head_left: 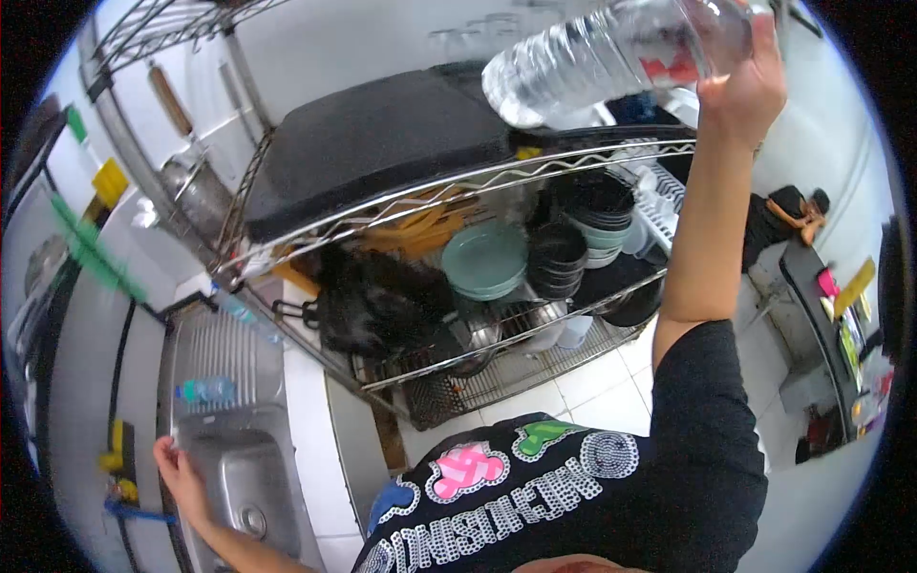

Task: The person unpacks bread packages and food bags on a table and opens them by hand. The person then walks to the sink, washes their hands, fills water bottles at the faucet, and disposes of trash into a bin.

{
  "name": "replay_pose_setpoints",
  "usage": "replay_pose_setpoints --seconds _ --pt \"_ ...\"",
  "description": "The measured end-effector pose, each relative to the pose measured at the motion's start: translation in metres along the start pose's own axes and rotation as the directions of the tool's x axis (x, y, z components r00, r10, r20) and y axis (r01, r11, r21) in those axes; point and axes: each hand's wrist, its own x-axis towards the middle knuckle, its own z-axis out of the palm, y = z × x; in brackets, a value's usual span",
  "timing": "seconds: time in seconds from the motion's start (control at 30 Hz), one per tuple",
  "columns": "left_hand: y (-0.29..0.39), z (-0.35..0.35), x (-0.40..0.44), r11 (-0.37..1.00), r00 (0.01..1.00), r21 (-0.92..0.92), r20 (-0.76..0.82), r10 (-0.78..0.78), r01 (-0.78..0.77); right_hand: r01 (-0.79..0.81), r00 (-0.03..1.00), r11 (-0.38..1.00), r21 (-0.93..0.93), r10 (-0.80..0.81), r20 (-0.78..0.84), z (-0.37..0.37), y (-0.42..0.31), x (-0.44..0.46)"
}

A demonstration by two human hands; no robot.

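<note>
A large clear plastic bottle (611,57) with a red patch lies tilted in my raised right hand (745,95), in front of the rack's upper shelf. My fingers wrap around its right end; I cannot tell how much liquid it holds. Low on the left, my left hand (181,477) is at the left rim of the metal sink (253,477). Its fingers are drawn together by a small pale thing that I cannot make out. A small clear bottle with a blue-green end (205,390) lies on the ribbed drainboard (239,349) above the basin.
A wire rack (458,181) bears a black cover (382,143), green plates (485,260), dark bowls (557,260) and a white dish drainer (659,201). Utensils (170,100) hang at upper left. A dark side table (821,325) holding small items stands at right.
</note>
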Motion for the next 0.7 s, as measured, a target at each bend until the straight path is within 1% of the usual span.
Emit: replay_pose_setpoints --seconds 0.03,0.13,0.17,0.23,0.27,0.33,0.37,0.43,0.47,0.5,0.53,0.57,0.6,0.63,0.67,0.7 --pt "-0.012 -0.004 0.009 1.000 1.000 -0.012 -0.013 -0.015 0.015 0.042 0.997 0.996 -0.073 -0.037 0.068 0.026 0.014 -0.009" --pt "0.006 -0.007 -0.018 0.995 0.997 -0.068 -0.024 -0.080 0.078 0.225 0.974 0.939 -0.261 -0.209 0.087 0.041 0.048 -0.005" --pt "0.013 -0.007 -0.025 0.988 0.994 -0.109 0.004 -0.113 0.112 0.292 0.955 0.902 -0.317 -0.256 0.152 0.042 0.061 0.001" --pt "0.018 -0.009 -0.030 0.976 0.983 -0.118 0.001 -0.185 0.183 0.318 0.947 0.855 -0.410 -0.267 0.178 0.041 0.091 0.011" --pt "0.009 -0.013 -0.031 0.968 0.975 -0.123 0.000 -0.220 0.218 0.330 0.944 0.823 -0.463 -0.271 0.190 0.059 0.108 0.000" --pt "-0.011 -0.020 -0.039 0.985 0.985 -0.016 -0.020 -0.173 0.173 0.208 0.978 0.721 -0.661 -0.132 0.164 0.073 0.118 -0.008" --pt "0.002 -0.014 -0.061 0.977 0.978 0.034 -0.022 -0.208 0.209 0.146 0.988 0.656 -0.740 -0.066 0.137 0.055 0.120 0.000" --pt "0.021 -0.017 -0.068 0.954 0.962 0.127 -0.009 -0.274 0.273 0.194 0.981 0.522 -0.830 -0.103 0.164 0.053 0.155 0.009" --pt "0.014 -0.020 -0.069 0.952 0.960 0.125 -0.029 -0.278 0.279 0.215 0.976 0.447 -0.869 -0.123 0.179 0.051 0.175 0.018" --pt "0.002 -0.027 -0.072 0.951 0.959 0.123 -0.048 -0.281 0.284 0.250 0.964 0.447 -0.859 -0.194 0.180 0.054 0.191 0.025" --pt "-0.004 -0.030 -0.076 0.950 0.957 0.122 -0.065 -0.283 0.289 0.196 0.981 0.431 -0.881 -0.094 0.172 0.055 0.204 0.036" --pt "-0.009 -0.033 -0.078 0.942 0.945 0.076 -0.051 -0.324 0.327 0.141 0.987 0.406 -0.903 0.011 0.160 0.055 0.217 0.045" --pt "0.000 -0.032 -0.090 0.930 0.930 0.036 -0.039 -0.364 0.366 0.084 0.983 0.377 -0.922 0.119 0.138 0.040 0.229 0.062" --pt "-0.004 -0.035 -0.090 0.915 0.915 -0.003 -0.020 -0.403 0.403 0.275 0.941 0.207 -0.939 0.143 0.307 0.028 0.262 0.080" --pt "-0.010 -0.037 -0.092 0.913 0.913 -0.027 -0.025 -0.408 0.407 0.459 0.867 0.040 -0.887 0.197 0.458 0.010 0.303 0.103" --pt "-0.017 -0.036 -0.093 0.910 0.910 -0.053 -0.032 -0.413 0.411 0.625 0.767 -0.114 -0.772 0.276 0.579 0.016 0.304 0.105"
